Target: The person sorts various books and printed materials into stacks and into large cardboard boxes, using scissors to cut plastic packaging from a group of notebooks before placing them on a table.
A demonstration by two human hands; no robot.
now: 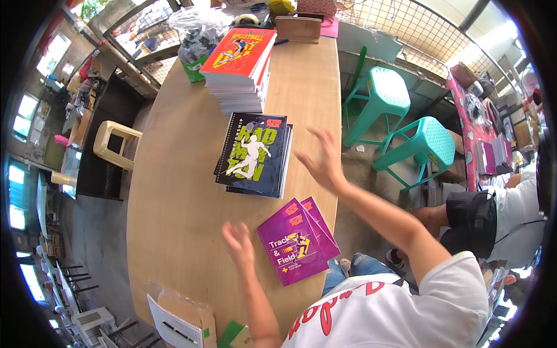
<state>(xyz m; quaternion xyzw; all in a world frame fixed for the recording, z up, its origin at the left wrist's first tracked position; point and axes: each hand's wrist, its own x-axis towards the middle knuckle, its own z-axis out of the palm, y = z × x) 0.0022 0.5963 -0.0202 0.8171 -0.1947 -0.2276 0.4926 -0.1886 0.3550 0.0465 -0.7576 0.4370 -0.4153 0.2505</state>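
My right hand (324, 161) hovers beside a stack of dark spiral notebooks (255, 153), its fingers stretched apart and nothing in them. The top cover shows a white racket player over green lettering. My left hand (238, 242), slightly blurred, is raised over the table left of a few purple booklets (293, 246), fingers apart, holding nothing. The purple booklets lie fanned near the table's right edge, with a runner on the top cover. Beyond the dark stack rises a tall pile of red-orange-covered books (241, 55). Neither hand appears to touch a stack.
A wooden table (174, 191) carries everything. An open notebook with a pen (180, 330) lies at the near left. A green container with a plastic bag (197, 43) and a tape roll (246, 20) stand at the far end. Green stools (389, 90) and a seated person (481, 223) are at right.
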